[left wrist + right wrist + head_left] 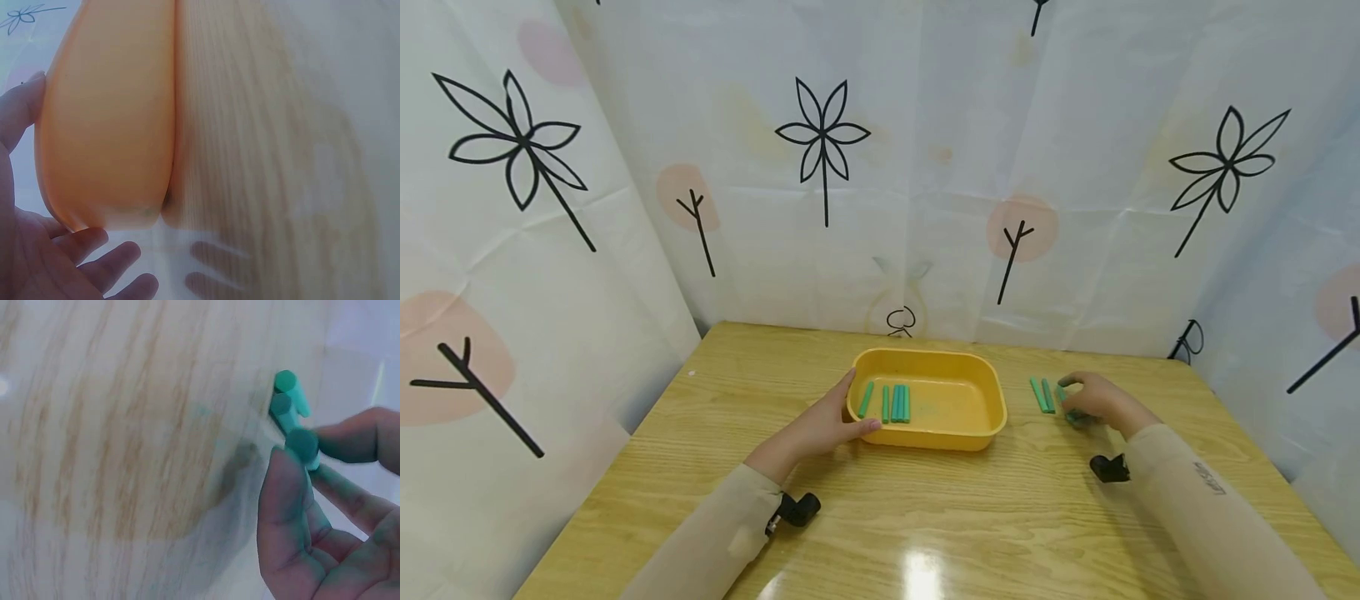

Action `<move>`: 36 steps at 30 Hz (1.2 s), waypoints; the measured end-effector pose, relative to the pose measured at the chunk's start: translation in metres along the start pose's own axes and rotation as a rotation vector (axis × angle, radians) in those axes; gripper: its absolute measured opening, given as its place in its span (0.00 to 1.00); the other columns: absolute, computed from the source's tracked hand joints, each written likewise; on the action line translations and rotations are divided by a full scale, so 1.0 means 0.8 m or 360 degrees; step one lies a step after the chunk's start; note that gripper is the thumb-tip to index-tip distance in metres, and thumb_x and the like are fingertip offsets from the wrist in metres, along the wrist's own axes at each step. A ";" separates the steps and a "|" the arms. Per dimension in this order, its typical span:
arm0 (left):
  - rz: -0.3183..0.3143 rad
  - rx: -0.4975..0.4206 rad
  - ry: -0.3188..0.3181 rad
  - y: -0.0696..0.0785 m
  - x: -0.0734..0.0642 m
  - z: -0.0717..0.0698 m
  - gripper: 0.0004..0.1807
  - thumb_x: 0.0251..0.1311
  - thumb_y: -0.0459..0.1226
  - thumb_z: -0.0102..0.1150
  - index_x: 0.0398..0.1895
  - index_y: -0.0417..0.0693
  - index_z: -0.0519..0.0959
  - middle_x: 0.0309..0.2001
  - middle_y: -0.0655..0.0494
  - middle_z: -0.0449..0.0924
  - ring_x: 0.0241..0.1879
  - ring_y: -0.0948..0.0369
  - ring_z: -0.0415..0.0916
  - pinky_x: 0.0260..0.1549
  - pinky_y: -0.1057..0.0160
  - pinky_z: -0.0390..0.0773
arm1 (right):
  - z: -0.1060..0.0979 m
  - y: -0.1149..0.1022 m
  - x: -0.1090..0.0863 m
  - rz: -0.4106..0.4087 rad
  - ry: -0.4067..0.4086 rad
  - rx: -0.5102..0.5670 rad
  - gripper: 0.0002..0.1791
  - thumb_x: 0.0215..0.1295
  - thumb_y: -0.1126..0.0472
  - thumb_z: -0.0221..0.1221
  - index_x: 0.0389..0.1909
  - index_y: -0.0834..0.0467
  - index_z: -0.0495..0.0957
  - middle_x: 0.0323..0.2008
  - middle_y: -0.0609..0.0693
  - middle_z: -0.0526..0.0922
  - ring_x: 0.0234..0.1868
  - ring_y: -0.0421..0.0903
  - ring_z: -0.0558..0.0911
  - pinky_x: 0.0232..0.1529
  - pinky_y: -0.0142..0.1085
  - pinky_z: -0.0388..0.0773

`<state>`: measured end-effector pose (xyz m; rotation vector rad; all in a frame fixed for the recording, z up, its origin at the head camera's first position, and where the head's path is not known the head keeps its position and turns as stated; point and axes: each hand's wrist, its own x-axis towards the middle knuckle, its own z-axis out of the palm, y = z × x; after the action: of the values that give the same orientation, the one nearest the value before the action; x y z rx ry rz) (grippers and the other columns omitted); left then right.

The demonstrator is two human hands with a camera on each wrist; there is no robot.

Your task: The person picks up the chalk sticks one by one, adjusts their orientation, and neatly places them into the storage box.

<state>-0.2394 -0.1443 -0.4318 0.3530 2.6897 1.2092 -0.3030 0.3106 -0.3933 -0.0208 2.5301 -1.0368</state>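
Note:
My left hand (pixel 827 422) holds the left end of a yellow plastic tray (pixel 958 442), thumb over the front rim and fingers at the far left side. In the left wrist view the tray's wall (pixel 109 125) looks orange, and some fingers of the left hand (pixel 44 256) stretch below it. Several green and blue-green chalk-like sticks (pixel 885 404) lie in the tray's left part. To its right, my right hand (pixel 1101 400) pinches a green chalk-like stick (pixel 302 445) between thumb and fingertip. Two more sticks (pixel 1042 396) lie on the table beside that hand.
The tray stands on a light wooden table (pixel 880 517). White cloth with drawn flowers (pixel 887 250) hangs behind the table and on both sides. A black cord (pixel 1185 342) shows at the back right corner. Each wrist wears a small black camera (pixel 801 508).

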 end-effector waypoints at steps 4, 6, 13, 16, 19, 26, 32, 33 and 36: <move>-0.0002 -0.0004 0.0003 0.000 0.000 0.001 0.60 0.59 0.59 0.66 0.82 0.52 0.37 0.80 0.45 0.44 0.76 0.45 0.48 0.71 0.42 0.53 | -0.004 0.002 -0.002 -0.0003 -0.0036 0.0083 0.38 0.66 0.66 0.56 0.73 0.73 0.51 0.42 0.59 0.74 0.38 0.51 0.76 0.38 0.45 0.75; 0.0003 0.0001 0.0006 0.000 0.000 0.001 0.60 0.60 0.58 0.66 0.82 0.52 0.37 0.80 0.44 0.44 0.76 0.45 0.48 0.71 0.42 0.53 | -0.006 0.002 -0.004 -0.0009 -0.0049 0.0138 0.38 0.67 0.66 0.56 0.74 0.72 0.51 0.43 0.60 0.74 0.38 0.51 0.76 0.38 0.45 0.76; 0.0011 0.0006 -0.0006 -0.003 0.001 0.001 0.62 0.57 0.62 0.65 0.82 0.52 0.37 0.80 0.45 0.43 0.76 0.45 0.48 0.71 0.42 0.54 | -0.010 -0.006 -0.016 -0.0062 -0.0032 0.0256 0.38 0.70 0.67 0.54 0.75 0.71 0.49 0.42 0.58 0.73 0.36 0.49 0.74 0.40 0.47 0.78; 0.0015 0.0000 -0.0010 -0.003 0.001 0.001 0.63 0.56 0.64 0.65 0.82 0.52 0.37 0.80 0.45 0.43 0.76 0.45 0.48 0.71 0.41 0.54 | -0.010 -0.010 -0.021 -0.0068 -0.0024 0.0325 0.38 0.71 0.66 0.54 0.75 0.70 0.48 0.43 0.58 0.71 0.36 0.48 0.75 0.41 0.46 0.79; 0.0022 -0.0010 -0.0007 -0.002 0.001 0.001 0.62 0.57 0.62 0.65 0.82 0.52 0.37 0.80 0.45 0.42 0.76 0.45 0.47 0.71 0.41 0.53 | -0.010 -0.015 -0.024 -0.0075 -0.0019 0.0381 0.38 0.70 0.66 0.54 0.76 0.69 0.48 0.45 0.59 0.71 0.35 0.47 0.76 0.43 0.45 0.80; 0.0026 -0.0013 0.0000 0.001 -0.001 0.001 0.60 0.61 0.58 0.66 0.82 0.52 0.37 0.80 0.44 0.42 0.77 0.45 0.47 0.71 0.41 0.53 | -0.012 -0.031 -0.030 -0.0096 -0.0019 0.0464 0.41 0.70 0.65 0.56 0.77 0.67 0.46 0.46 0.59 0.70 0.34 0.45 0.78 0.44 0.43 0.82; 0.0025 -0.0005 0.0003 0.002 -0.002 0.000 0.61 0.59 0.60 0.65 0.82 0.51 0.37 0.80 0.44 0.43 0.76 0.44 0.48 0.71 0.41 0.54 | -0.013 -0.046 -0.037 -0.0170 -0.0037 0.0466 0.40 0.71 0.65 0.55 0.77 0.68 0.45 0.49 0.61 0.70 0.35 0.45 0.79 0.42 0.40 0.82; 0.0024 -0.0005 0.0003 0.002 -0.002 0.000 0.61 0.59 0.60 0.65 0.82 0.51 0.37 0.80 0.44 0.42 0.76 0.44 0.47 0.71 0.41 0.53 | -0.013 -0.049 -0.038 -0.0178 -0.0036 0.0472 0.40 0.72 0.65 0.55 0.77 0.67 0.45 0.49 0.61 0.71 0.36 0.46 0.80 0.41 0.39 0.82; 0.0019 -0.0006 -0.0001 0.003 -0.003 0.000 0.61 0.59 0.60 0.66 0.82 0.51 0.37 0.80 0.44 0.42 0.76 0.44 0.47 0.71 0.41 0.53 | -0.012 -0.055 -0.040 -0.0216 -0.0042 0.0484 0.39 0.72 0.66 0.54 0.77 0.68 0.45 0.48 0.60 0.73 0.37 0.47 0.81 0.40 0.38 0.82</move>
<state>-0.2370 -0.1436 -0.4299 0.3694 2.6881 1.2175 -0.2832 0.2900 -0.3458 -0.1203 2.3475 -1.4549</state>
